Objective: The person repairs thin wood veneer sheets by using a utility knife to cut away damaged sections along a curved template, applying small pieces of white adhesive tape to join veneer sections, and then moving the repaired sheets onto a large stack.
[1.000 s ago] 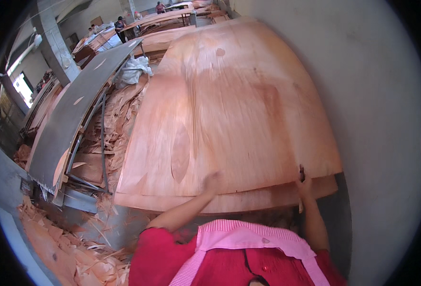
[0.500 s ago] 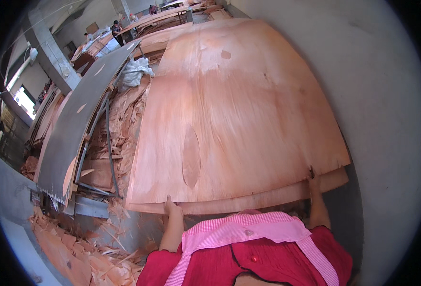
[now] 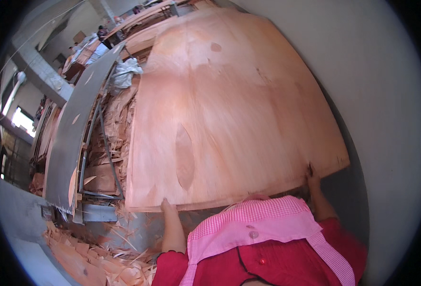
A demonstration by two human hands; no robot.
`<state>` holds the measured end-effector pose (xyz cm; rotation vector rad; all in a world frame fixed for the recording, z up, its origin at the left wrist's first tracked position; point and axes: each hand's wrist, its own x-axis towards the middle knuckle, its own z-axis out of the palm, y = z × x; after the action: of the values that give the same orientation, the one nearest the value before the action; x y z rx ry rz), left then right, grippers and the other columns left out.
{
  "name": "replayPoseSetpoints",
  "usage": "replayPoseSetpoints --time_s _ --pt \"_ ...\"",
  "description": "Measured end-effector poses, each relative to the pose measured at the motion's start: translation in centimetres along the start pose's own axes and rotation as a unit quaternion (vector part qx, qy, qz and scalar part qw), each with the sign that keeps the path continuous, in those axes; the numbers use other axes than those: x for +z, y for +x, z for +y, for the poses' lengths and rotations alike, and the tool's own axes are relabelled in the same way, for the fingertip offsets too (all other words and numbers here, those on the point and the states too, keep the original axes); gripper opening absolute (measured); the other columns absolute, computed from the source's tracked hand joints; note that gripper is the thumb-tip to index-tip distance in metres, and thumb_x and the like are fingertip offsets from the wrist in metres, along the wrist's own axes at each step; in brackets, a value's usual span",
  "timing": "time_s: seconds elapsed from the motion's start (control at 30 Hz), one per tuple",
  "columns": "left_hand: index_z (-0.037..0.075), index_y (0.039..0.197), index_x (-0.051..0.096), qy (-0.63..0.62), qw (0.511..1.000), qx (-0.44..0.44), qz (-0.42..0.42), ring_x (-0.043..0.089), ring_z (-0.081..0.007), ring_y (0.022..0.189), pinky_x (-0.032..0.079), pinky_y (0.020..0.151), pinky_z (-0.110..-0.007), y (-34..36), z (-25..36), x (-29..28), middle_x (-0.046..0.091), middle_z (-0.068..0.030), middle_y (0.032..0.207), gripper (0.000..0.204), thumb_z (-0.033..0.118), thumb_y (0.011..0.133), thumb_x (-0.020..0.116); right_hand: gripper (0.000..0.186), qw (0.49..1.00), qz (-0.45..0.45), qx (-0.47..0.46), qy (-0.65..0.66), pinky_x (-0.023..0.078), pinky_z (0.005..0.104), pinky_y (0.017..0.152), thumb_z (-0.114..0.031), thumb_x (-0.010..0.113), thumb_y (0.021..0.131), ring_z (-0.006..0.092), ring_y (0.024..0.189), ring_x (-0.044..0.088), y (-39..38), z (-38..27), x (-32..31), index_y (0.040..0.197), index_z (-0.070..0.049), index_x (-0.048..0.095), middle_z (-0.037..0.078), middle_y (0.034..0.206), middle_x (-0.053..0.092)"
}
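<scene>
A large stack of pinkish wood veneer sheets (image 3: 229, 119) lies before me, with an oval patch near its left side and the front edges almost lined up. My left hand (image 3: 168, 206) grips the front edge near the left corner, its fingers partly hidden by the sheet. My right hand (image 3: 313, 175), further right on the front edge, is closed round a small dark tool (image 3: 310, 167) and rests against the sheet; the tool's shape is hard to make out.
On the left stand a long dark board (image 3: 65, 157) on a metal frame (image 3: 103, 138), veneer scraps (image 3: 91, 257) and a white sack (image 3: 127, 71). A grey wall (image 3: 372, 95) runs along the right. Co-workers (image 3: 104, 37) are among stacks at the back, near a concrete pillar (image 3: 39, 66).
My left hand has moved left and down onto the front edge. The top sheet's front edge now nearly covers the lower layer that showed below it. My right hand has shifted slightly right.
</scene>
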<state>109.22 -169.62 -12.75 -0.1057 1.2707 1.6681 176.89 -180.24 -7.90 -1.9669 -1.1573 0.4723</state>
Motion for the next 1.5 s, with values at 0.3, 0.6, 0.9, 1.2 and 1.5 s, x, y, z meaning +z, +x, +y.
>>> replayPoseSetpoints --time_s 0.3,0.6,0.9,1.2,1.5 --pt "0.002 0.107 0.046 0.108 0.989 -0.091 0.043 0.053 -0.0276 0.09 0.049 0.073 -0.039 -4.1 0.0 3.3 0.053 -0.0106 0.095 0.04 0.033 0.082 0.055 0.043 0.983 -0.059 0.154 0.085 0.036 0.0281 0.09 -0.007 0.051 0.082 0.0201 0.104 0.05 2.5 -1.5 -1.4 0.124 -0.004 0.043 0.01 0.115 0.053" --pt "0.003 0.088 0.048 0.228 0.967 -0.086 0.078 0.054 -0.0202 0.069 0.048 0.049 -0.025 -3.0 1.5 1.8 0.049 -0.0062 0.076 0.025 0.023 0.081 0.06 0.026 0.917 0.12 0.294 0.242 0.044 0.0292 0.07 -0.003 0.058 0.076 0.0175 0.082 0.057 3.8 -3.2 -1.9 0.102 -0.005 0.06 0.008 0.092 0.061" --pt "0.005 0.076 0.055 0.346 0.932 -0.019 0.107 0.049 -0.0124 0.049 0.03 0.036 -0.018 -3.0 2.3 -4.0 0.053 -0.0023 0.06 0.022 0.026 0.081 0.06 0.022 0.96 0.109 0.253 0.042 0.044 0.0276 0.06 -0.006 0.061 0.072 0.0123 0.068 0.057 0.6 0.8 0.4 0.093 -0.004 0.061 0.006 0.081 0.062" --pt "0.003 0.101 0.053 0.269 0.962 -0.023 0.046 0.056 -0.0196 0.087 0.042 0.07 -0.028 -1.1 1.0 -6.2 0.06 -0.0087 0.093 0.026 0.02 0.081 0.057 0.029 0.949 0.046 0.289 0.12 0.043 0.0312 0.051 0.002 0.057 0.066 0.0191 0.066 0.055 1.9 2.4 -1.1 0.095 -0.001 0.057 0.009 0.08 0.057" --pt "0.004 0.085 0.053 0.235 0.97 -0.048 0.029 0.052 -0.0155 0.06 0.037 0.047 -0.025 -4.3 -0.2 -4.5 0.057 -0.0045 0.071 0.013 0.016 0.081 0.056 0.027 0.907 0.049 0.386 0.163 0.038 0.0283 0.043 0.0 0.056 0.07 0.0181 0.059 0.053 1.9 2.4 -1.7 0.096 -0.006 0.058 0.006 0.072 0.054"
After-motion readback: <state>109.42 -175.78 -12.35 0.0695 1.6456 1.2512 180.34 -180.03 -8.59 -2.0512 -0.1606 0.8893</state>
